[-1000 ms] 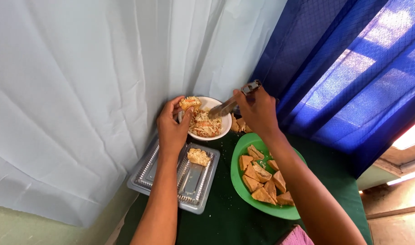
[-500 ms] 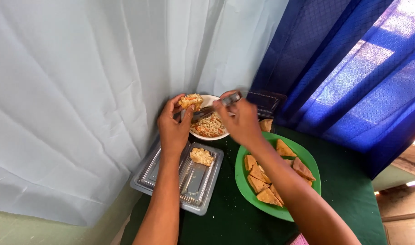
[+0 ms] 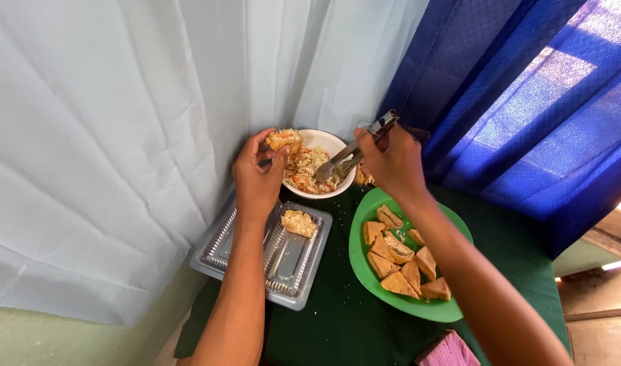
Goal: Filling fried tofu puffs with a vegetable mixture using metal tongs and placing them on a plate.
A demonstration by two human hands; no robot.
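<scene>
- Head view, looking down on a dark green tablecloth [image 3: 337, 318] with a round white bowl of shredded vegetable filling [image 3: 312, 171] as the landmark.
- Left hand [image 3: 257, 177], at the bowl's left rim, is curled, thumb and fingertips pinching a stuffed golden fried piece [image 3: 284, 139] held just above the rim.
- Right hand [image 3: 390, 161], at the bowl's right side, is closed around the handles of metal tongs [image 3: 354, 150]; the tong tips dip into the filling inside the bowl.
- Below the bowl and a little to its left lies a clear plastic tray [image 3: 264, 249], holding one filled piece [image 3: 299, 222] at the end nearest the bowl.
- Below and to the right of the bowl sits a round green plate [image 3: 364, 274] carrying a heap of golden-brown fried triangles [image 3: 400, 263].
- Behind the bowl hangs a pale curtain [image 3: 120, 135]; to its right, a blue curtain [image 3: 527, 102].
</scene>
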